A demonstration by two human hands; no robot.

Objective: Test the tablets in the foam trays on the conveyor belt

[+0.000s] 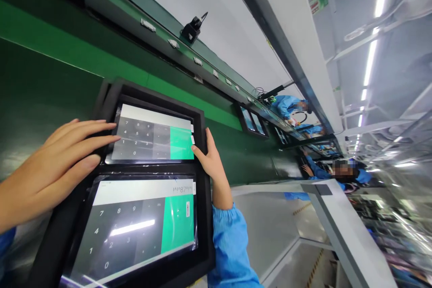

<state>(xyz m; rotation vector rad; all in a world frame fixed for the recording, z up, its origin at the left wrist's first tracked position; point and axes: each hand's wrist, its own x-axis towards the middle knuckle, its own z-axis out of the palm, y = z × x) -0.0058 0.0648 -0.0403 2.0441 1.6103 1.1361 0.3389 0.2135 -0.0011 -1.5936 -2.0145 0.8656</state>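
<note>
A black foam tray [204, 216] lies on the green work surface with two tablets in it, one above the other. The upper tablet [145, 137] and the lower tablet [135, 220] both show a calculator keypad with a green panel at right; digits appear on the lower screen. My left hand [64, 157] is open, fingers stretched out, their tips at the left edge of the upper tablet. My right hand [212, 155] grips the tray's right wall, thumb over the inner side by the upper tablet's edge, index finger along the outside. Its other fingers are hidden.
Another black tray with tablets [251, 119] sits farther along the green bench [222, 144]. A black power adapter [191, 30] rests on the ledge behind. A grey metal frame [324, 193] stands at right. People in blue, including one co-worker [319, 168], are farther down the line.
</note>
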